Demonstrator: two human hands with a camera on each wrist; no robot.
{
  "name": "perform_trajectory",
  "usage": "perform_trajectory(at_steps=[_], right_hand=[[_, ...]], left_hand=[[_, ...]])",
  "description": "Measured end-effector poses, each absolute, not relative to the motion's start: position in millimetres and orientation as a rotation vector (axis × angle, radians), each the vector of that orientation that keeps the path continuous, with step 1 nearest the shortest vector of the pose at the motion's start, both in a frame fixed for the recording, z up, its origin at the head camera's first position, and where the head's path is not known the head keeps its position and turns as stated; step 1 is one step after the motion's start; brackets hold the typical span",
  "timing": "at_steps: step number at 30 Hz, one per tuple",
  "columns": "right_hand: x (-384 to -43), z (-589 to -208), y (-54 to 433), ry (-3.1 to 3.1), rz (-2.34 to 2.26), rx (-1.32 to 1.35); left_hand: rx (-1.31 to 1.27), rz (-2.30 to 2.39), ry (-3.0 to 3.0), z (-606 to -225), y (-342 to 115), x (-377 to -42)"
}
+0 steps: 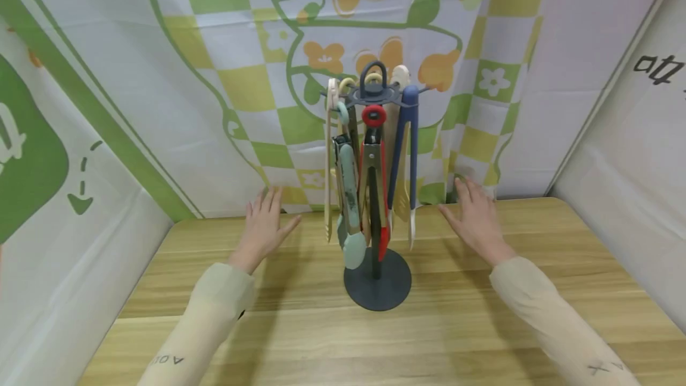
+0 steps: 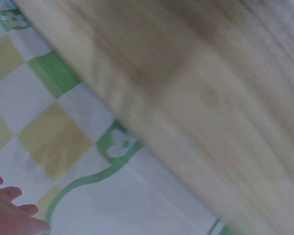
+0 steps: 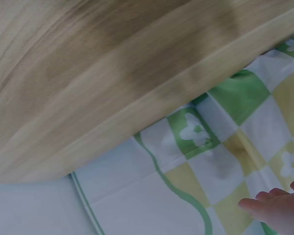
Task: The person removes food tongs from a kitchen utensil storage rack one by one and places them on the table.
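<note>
"What sort of place is this?"
"A small fabric-walled booth, I'd say. A printed curtain (image 1: 230, 40) with green and yellow checks hangs right behind the wood-grain table (image 1: 300, 338), and pale cloth panels (image 1: 632, 207) close in at both sides."
"Could it be a kitchen?"
"The tongs (image 1: 351, 189) on that utensil stand (image 1: 377, 293) are kitchenware, and the flowery print looks homely. Whether the booth stands in a home, a studio or a shop, I can't tell."

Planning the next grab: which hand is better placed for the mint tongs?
Left hand, probably: it's nearer the mint tongs, which hang on its side of the stand; the right hand is beyond the blue tongs.
</note>
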State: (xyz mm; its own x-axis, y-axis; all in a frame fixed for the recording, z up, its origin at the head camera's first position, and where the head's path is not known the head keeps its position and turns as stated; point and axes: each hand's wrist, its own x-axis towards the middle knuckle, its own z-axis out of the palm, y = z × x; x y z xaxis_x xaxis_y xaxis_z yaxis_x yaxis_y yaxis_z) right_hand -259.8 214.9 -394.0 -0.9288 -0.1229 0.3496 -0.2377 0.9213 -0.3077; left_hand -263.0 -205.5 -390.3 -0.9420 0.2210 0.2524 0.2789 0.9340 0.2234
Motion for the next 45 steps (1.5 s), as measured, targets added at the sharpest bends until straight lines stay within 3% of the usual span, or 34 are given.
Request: perform_trajectory(at_steps=[45], right_hand=[[-204, -332, 170, -2.207, 0.830, 0.425]], left_hand=[[-0.879, -0.575, -2.048, -252, -151, -178]])
